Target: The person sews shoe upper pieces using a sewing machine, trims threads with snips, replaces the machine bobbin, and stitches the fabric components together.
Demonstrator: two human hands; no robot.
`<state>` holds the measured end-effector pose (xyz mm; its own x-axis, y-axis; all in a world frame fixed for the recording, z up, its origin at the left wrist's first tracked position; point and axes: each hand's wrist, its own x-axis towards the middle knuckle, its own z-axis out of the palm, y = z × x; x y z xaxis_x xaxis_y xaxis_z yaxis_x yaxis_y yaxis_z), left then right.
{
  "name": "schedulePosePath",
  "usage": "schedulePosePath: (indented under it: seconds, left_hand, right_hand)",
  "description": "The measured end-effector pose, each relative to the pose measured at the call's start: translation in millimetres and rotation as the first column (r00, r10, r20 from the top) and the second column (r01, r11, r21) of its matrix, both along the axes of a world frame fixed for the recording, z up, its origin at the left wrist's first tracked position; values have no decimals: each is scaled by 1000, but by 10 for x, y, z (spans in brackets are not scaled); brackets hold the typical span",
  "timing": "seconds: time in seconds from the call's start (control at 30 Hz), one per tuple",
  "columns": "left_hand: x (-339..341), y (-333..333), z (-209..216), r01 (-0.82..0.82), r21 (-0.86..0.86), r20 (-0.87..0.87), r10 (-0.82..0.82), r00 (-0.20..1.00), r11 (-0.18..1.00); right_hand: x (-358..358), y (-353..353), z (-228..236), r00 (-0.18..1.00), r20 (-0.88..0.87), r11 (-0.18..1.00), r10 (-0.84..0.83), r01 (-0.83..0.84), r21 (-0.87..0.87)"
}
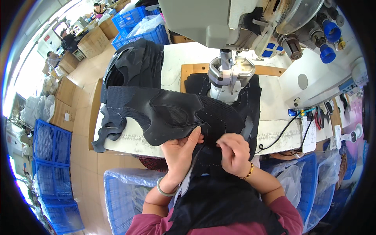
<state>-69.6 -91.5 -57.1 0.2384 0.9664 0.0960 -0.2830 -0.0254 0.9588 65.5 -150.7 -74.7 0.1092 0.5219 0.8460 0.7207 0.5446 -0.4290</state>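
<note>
A black shoe upper (168, 109) of mesh and smooth panels lies flat in front of the sewing machine (231, 74). My left hand (181, 150) grips its near edge, thumb on top and fingers beneath. My right hand (234, 152) is curled with its fingertips together, close to the upper's right part; whatever they hold, if anything, is too small to make out. A pale grey strip (188, 176) hangs down beside my left wrist. More black pieces (250, 94) lie under and around the machine's post.
A stack of black uppers (135, 62) stands at the table's far left. Scissors (319, 117) and a black cable (280, 137) are at the right. Plastic-lined blue crates (117, 196) flank my lap; more blue crates (53, 156) stand on the floor at left.
</note>
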Motion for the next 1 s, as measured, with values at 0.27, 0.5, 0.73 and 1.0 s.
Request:
schedulePosePath:
  seconds: [0.27, 0.5, 0.73, 1.0]
  left_hand:
    - [3, -35, 38, 18, -29, 12, -18, 1000, 999]
    - [30, -98, 29, 35, 24, 18, -35, 999, 999]
    - [69, -118, 76, 12, 83, -3, -12, 1000, 997]
    - [91, -17, 55, -3, -43, 14, 3, 1000, 999]
  right_hand:
    - [-18, 110, 157, 953, -302, 957, -38, -53, -285]
    - [57, 182, 89, 932, -360, 957, 38, -137, -255]
    - [112, 192, 51, 1000, 6, 1000, 0, 0, -27]
    - [138, -49, 274, 597, -722, 766, 349, -626, -147]
